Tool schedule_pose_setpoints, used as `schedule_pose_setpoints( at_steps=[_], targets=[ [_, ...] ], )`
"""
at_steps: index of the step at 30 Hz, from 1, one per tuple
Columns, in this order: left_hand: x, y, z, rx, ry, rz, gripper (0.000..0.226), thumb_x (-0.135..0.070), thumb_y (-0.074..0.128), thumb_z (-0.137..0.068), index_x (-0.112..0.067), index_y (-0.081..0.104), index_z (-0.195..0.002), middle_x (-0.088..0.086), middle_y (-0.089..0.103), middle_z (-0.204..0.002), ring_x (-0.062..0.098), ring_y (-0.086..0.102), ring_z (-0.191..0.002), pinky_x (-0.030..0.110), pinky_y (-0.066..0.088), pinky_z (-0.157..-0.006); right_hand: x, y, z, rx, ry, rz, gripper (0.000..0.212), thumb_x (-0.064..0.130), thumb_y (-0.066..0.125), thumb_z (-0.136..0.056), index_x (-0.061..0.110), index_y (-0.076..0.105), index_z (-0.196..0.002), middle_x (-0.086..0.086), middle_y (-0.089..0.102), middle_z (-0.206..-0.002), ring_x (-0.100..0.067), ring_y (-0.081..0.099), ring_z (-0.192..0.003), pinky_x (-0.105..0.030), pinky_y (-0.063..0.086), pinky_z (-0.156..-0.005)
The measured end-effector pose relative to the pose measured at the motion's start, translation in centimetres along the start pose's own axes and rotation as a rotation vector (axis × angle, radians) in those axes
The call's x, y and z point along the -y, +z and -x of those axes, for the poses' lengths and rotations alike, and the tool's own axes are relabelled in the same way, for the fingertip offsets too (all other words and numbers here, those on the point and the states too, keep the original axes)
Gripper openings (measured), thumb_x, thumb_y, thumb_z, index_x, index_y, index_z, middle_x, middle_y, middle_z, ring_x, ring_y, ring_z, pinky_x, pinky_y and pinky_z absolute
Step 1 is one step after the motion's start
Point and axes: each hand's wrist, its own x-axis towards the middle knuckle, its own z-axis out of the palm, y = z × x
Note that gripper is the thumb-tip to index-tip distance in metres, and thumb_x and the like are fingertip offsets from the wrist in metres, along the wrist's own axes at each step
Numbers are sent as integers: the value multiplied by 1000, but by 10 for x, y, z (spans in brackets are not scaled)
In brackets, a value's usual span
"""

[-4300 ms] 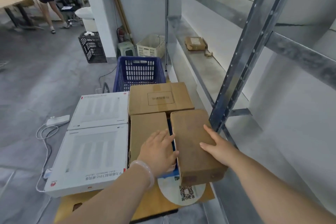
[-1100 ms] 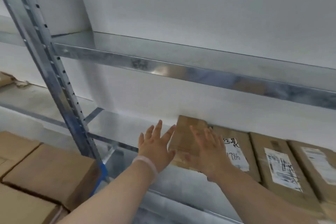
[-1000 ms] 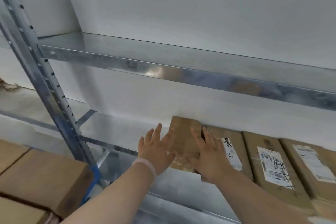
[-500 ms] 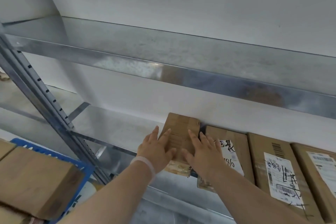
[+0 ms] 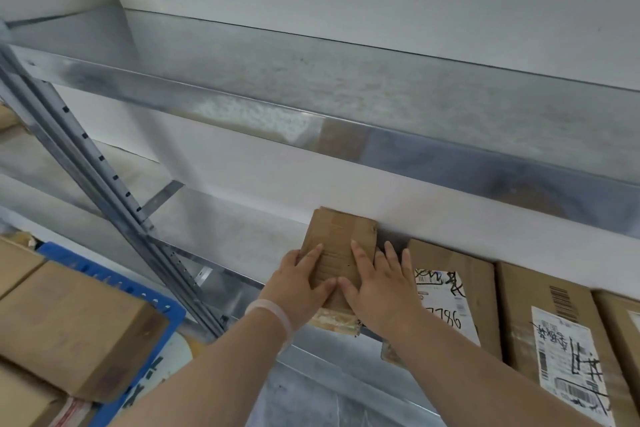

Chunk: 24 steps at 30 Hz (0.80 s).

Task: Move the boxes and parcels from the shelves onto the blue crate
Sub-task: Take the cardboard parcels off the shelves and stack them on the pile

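A small brown cardboard box [image 5: 341, 236] lies on the lower metal shelf [image 5: 239, 239], at the left end of a row of parcels. My left hand [image 5: 298, 282] lies flat on its left side and top, fingers straight. On the box's right side rests my right hand [image 5: 377, 291], with the thumb and index finger on top and the other fingers reaching into the gap beside the neighbouring parcel. At the lower left, the blue crate [image 5: 114, 282] shows only its rim. Brown boxes [image 5: 69, 329] are stacked on the crate.
Labelled brown parcels [image 5: 450, 288] [image 5: 554, 322] fill the shelf to the right. A slanted metal upright [image 5: 104, 184] stands between the crate and the shelf bay. The upper shelf [image 5: 311, 97] overhangs just above the hands. White wall behind.
After setting a box on the crate stack, I turned to the shelf. Both hands reached in and closed inward onto the small brown box, thumbs now meeting on top.
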Motion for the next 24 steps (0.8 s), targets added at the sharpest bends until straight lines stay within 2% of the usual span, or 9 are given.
schedule_pose_setpoints(
  at_steps=[2,7,9,11,13,15,19,24],
  targets=[
    [8,-3,5,-28,-32,32,73,-59,55,-88,-42,22,-151,-3,32,-146,20,47,-126,35,42,-108,10,2,-2,17,-17,-2,74,66,15,-94,32,-11,-155,-15,12,-162,-29,-9,-150,-49,-17,-117],
    [21,-9,15,-81,-105,133,72,-53,59,-89,-47,20,-150,-2,40,-135,15,50,-116,26,43,-103,30,12,-9,19,-73,-49,71,59,20,-98,32,-13,-154,-16,8,-162,-28,-7,-150,-46,-14,-119],
    [22,-11,18,-92,-114,207,72,-48,61,-90,-44,21,-151,-2,38,-136,12,48,-111,21,43,-99,32,12,-12,29,-97,-123,71,57,25,-99,34,-12,-155,-15,12,-161,-28,0,-150,-43,-6,-121],
    [24,-11,22,-110,-121,266,73,-44,63,-90,-43,22,-151,-1,36,-138,11,47,-110,21,43,-100,34,13,-14,56,-111,-234,71,55,31,-99,37,-9,-154,-13,16,-159,-28,12,-148,-41,11,-121],
    [26,-10,30,-132,-134,282,74,-45,63,-90,-42,21,-151,-2,35,-140,11,47,-113,21,43,-100,37,16,-12,93,-133,-371,71,53,36,-99,42,-8,-153,-9,13,-159,-27,24,-143,-40,25,-116],
    [28,-9,41,-162,-148,284,76,-47,62,-90,-42,19,-152,-4,34,-142,11,46,-115,21,43,-99,42,17,-8,127,-176,-481,71,50,40,-99,46,-8,-151,-6,6,-160,-27,30,-141,-40,31,-113],
    [34,-18,60,-286,-164,296,77,-48,64,-88,-44,20,-151,-6,35,-141,8,44,-113,22,42,-101,58,10,-1,117,-268,-644,73,43,48,-99,48,-2,-152,1,0,-161,-20,30,-142,-33,32,-113],
    [46,-39,91,-491,-197,319,76,-49,68,-84,-47,26,-148,-6,37,-139,9,45,-116,19,41,-96,91,-5,2,116,-409,-709,73,43,54,-96,54,6,-150,10,12,-158,-11,33,-138,-27,35,-107]
  ],
)
